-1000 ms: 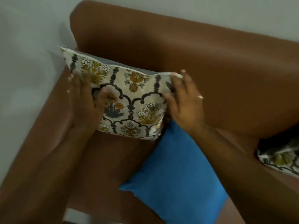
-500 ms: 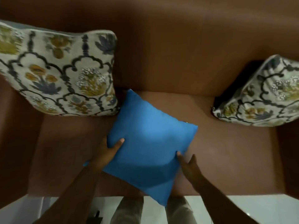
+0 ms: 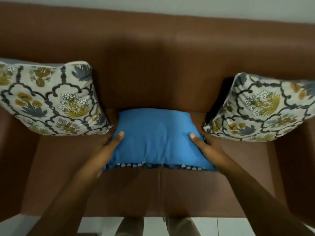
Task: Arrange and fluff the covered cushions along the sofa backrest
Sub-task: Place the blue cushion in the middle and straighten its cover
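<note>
A plain blue cushion (image 3: 156,138) with a beaded lower edge sits square in the middle of the brown sofa, its top edge against the backrest (image 3: 153,68). My left hand (image 3: 110,143) grips its left side and my right hand (image 3: 202,143) grips its right side, thumbs on the front face. A floral patterned cushion (image 3: 49,99) leans against the backrest at the left. A second floral cushion (image 3: 262,109) leans tilted in the right corner.
The brown seat (image 3: 153,189) stretches in front of the blue cushion, with armrests at both sides. My legs and white floor tiles (image 3: 230,225) show below the seat's front edge. A pale wall runs behind the backrest.
My hands left the left floral cushion, took the blue cushion lying askew on the seat, turned it square and moved it back against the backrest between the two floral cushions.
</note>
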Tool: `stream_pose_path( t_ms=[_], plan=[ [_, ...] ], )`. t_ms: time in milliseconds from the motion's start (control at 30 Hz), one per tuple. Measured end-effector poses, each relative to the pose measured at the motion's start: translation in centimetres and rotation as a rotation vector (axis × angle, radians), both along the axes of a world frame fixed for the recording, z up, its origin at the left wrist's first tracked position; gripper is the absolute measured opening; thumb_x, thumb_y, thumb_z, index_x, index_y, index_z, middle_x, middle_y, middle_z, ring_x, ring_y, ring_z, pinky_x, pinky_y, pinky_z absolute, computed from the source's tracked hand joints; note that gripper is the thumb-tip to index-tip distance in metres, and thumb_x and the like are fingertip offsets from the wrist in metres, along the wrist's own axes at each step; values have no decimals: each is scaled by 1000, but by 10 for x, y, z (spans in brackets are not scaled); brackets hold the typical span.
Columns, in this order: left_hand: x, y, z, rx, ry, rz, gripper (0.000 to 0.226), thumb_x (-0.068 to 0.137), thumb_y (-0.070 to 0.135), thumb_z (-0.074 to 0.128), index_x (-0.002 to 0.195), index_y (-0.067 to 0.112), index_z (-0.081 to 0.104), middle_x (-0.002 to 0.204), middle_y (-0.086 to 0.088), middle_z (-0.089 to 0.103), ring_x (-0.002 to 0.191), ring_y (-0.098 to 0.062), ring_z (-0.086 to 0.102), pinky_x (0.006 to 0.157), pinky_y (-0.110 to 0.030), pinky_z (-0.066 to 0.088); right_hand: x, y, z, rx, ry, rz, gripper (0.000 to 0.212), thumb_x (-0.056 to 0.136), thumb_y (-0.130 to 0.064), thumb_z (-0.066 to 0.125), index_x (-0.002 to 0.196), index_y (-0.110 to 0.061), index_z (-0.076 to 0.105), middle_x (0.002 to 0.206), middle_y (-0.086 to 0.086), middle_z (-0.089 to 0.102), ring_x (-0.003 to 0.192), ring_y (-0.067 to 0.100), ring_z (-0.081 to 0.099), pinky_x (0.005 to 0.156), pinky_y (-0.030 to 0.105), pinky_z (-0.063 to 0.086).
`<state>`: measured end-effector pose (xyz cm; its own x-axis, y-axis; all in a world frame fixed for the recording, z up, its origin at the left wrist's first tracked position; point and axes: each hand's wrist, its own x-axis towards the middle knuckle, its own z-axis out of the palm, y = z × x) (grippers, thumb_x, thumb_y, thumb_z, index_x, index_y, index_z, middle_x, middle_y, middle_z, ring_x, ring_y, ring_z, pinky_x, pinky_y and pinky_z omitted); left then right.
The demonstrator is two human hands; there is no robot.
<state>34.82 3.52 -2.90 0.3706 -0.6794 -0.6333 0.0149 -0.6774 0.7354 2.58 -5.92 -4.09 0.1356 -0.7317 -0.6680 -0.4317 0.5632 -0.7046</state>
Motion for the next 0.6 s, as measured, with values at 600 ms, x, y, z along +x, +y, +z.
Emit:
stream_pose_path(
  t_ms=[600],
  plan=[
    [3,-173,-7,-133,-208,269,101,60,83,72,137,21,54,128,-6,68,111,-26,68,94,-50,58,26,-168,3,-539,229,-222,33,98,-47,61,109,-16,61,96,-3,66,97,23,67,64,24,47]
  ],
)
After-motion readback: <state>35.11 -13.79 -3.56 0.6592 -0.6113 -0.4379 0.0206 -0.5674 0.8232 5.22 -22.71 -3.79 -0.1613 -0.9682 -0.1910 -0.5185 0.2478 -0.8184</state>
